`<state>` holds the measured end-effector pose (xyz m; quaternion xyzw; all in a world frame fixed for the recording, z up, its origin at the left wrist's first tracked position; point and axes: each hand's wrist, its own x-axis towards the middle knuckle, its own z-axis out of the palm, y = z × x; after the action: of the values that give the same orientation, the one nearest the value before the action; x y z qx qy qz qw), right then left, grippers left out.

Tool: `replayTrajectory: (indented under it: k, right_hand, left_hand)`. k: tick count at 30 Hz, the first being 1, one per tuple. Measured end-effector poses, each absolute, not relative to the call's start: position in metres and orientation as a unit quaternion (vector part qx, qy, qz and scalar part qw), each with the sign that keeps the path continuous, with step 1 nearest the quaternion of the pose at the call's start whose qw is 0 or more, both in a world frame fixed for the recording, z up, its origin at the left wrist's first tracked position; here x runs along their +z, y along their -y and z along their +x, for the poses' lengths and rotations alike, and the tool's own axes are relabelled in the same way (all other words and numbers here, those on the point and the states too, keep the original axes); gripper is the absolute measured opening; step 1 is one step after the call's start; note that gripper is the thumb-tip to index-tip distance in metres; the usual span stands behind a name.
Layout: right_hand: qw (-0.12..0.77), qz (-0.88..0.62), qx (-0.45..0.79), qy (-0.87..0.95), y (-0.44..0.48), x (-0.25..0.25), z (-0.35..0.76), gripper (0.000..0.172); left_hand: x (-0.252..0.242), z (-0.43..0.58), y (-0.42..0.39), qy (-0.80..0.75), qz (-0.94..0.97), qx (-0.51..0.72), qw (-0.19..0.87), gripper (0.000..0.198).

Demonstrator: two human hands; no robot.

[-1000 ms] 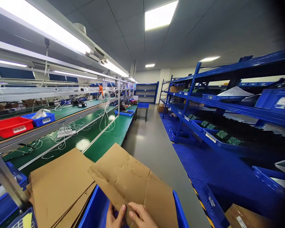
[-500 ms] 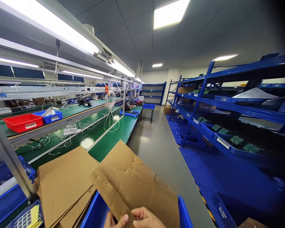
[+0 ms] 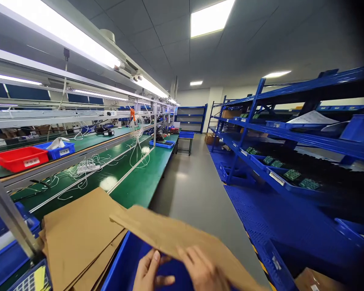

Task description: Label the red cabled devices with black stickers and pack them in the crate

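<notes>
A creased brown cardboard sheet [image 3: 170, 234] lies tilted nearly flat over a blue bin [image 3: 124, 262] at the bottom of the view. My left hand [image 3: 148, 273] is under the sheet's near edge, thumb and fingers pinching it. My right hand [image 3: 204, 273] rests on the same edge, fingers curled against the cardboard. A stack of flat cardboard sheets [image 3: 79, 234] lies on the green bench just left of the bin.
A long green workbench [image 3: 139, 178] with white cables runs away on the left. Red tray [image 3: 18, 157] and blue tray [image 3: 59, 150] sit on its upper shelf. A metal post [image 3: 9, 218] stands at left. Blue shelving [image 3: 276, 161] with circuit boards lines the right of a grey aisle [image 3: 191, 190].
The cardboard sheet has tipped down from a steep slant to almost flat over the blue bin. Both hands have shifted up into view along its near edge.
</notes>
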<state>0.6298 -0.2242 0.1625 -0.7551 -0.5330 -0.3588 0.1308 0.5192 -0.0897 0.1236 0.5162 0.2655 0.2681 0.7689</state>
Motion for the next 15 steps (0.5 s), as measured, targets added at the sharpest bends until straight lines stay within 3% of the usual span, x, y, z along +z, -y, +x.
replayTrajectory:
  k: [2,4,6,8,11,15]
  right_hand:
    - [0.158,-0.739,-0.345,0.557,0.239,0.213,0.643,0.042]
    - [0.165,-0.715,-0.318,0.600,0.253,0.255,0.652,0.039]
    - [0.151,-0.690,-0.298,0.643,0.262,0.284,0.656,0.033]
    - [0.127,-0.685,-0.306,0.649,0.265,0.300,0.661,0.026]
    - [0.093,-0.723,-0.361,0.582,0.260,0.294,0.676,0.031]
    - [0.070,-0.800,-0.268,0.533,0.254,0.229,0.717,0.042]
  left_hand:
    - [0.145,0.506,0.079,-0.215,0.683,0.409,0.566,0.045]
    - [0.170,0.491,0.056,-0.207,0.770,0.553,0.241,0.030]
    - [0.195,0.481,0.027,-0.116,0.847,0.515,0.060,0.034]
    - [0.216,0.478,0.001,-0.016,0.900,0.431,0.069,0.019]
    - [0.230,0.492,-0.025,-0.024,0.906,0.405,0.121,0.026]
    - [0.198,0.523,-0.021,-0.127,0.933,0.308,0.138,0.016]
